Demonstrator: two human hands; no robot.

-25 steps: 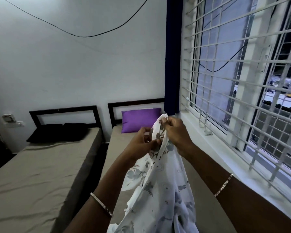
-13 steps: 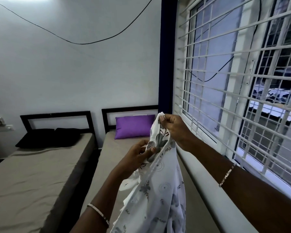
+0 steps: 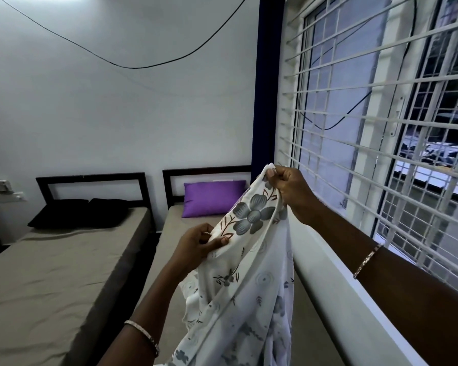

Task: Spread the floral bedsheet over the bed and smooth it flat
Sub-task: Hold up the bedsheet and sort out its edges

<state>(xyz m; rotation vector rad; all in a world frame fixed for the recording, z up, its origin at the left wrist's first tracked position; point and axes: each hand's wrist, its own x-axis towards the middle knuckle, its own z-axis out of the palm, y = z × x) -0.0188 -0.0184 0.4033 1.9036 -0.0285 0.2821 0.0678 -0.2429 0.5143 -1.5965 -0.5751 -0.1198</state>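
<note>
The white floral bedsheet (image 3: 246, 291), printed with grey flowers, hangs bunched in front of me above the right bed (image 3: 169, 241). My right hand (image 3: 292, 195) pinches its top corner, raised near the window. My left hand (image 3: 198, 245) grips the sheet's edge lower and to the left, thumb on top of the cloth. A short stretch of hem runs taut between the two hands. The rest of the sheet drops down out of the frame's bottom edge. The bed's tan mattress carries a purple pillow (image 3: 213, 198) at its head.
A second tan bed (image 3: 53, 270) with black pillows (image 3: 80, 213) stands to the left, a dark gap between the two. A white window ledge (image 3: 354, 302) and barred window (image 3: 381, 143) run along the right. A dark blue curtain (image 3: 266, 88) hangs by the headboard.
My hands have moved apart along the sheet's edge: the right hand rose toward the window, the left slid down and left. A large grey flower is now unfolded between them.
</note>
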